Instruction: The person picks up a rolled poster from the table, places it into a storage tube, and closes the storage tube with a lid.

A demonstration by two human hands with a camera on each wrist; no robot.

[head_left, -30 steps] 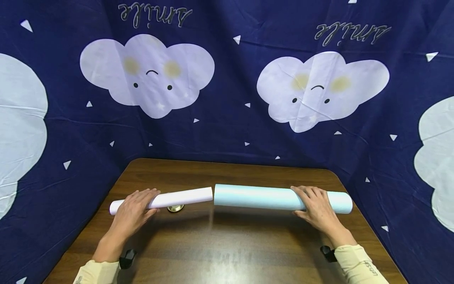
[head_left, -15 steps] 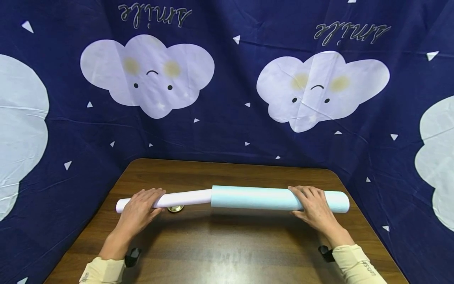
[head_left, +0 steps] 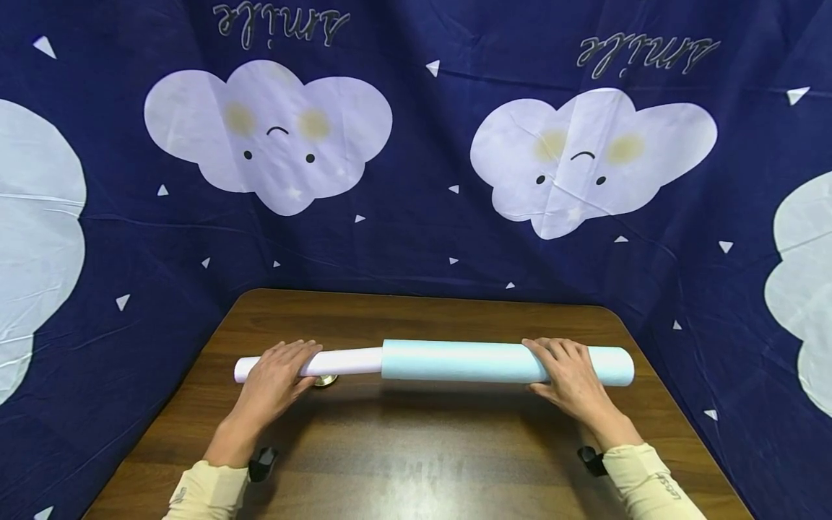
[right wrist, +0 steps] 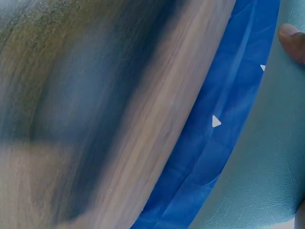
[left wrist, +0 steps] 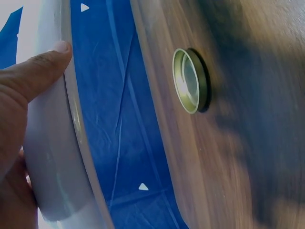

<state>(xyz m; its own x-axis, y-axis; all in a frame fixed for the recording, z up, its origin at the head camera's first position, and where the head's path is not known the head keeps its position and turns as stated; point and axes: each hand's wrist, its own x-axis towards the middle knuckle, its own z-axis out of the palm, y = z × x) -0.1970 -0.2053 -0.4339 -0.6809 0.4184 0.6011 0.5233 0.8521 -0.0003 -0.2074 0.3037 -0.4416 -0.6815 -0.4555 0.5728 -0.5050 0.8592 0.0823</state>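
Observation:
In the head view my left hand (head_left: 274, 377) grips a slim white roll (head_left: 347, 360), fingers over its top and thumb below. A loose lengthwise edge shows along the white roll (left wrist: 52, 138) in the left wrist view, like a rolled-up sheet. My right hand (head_left: 570, 375) holds a thicker light-blue roll (head_left: 455, 360) near its right end. The white roll's right end is hidden inside the blue roll's left opening, the two nearly in line and level above the table. In the right wrist view the blue roll (right wrist: 267, 157) shows a finely creased surface.
A shallow gold-rimmed round lid (left wrist: 190, 81) lies on the brown wooden table (head_left: 416, 448), partly behind the white roll in the head view. Dark blue cloth (head_left: 429, 238) with white clouds and triangles hangs around the table's back and sides.
A second ago the rolls were end to end with a narrow gap. My left hand has moved right, sliding the white roll into the blue one; my right hand has shifted slightly left.

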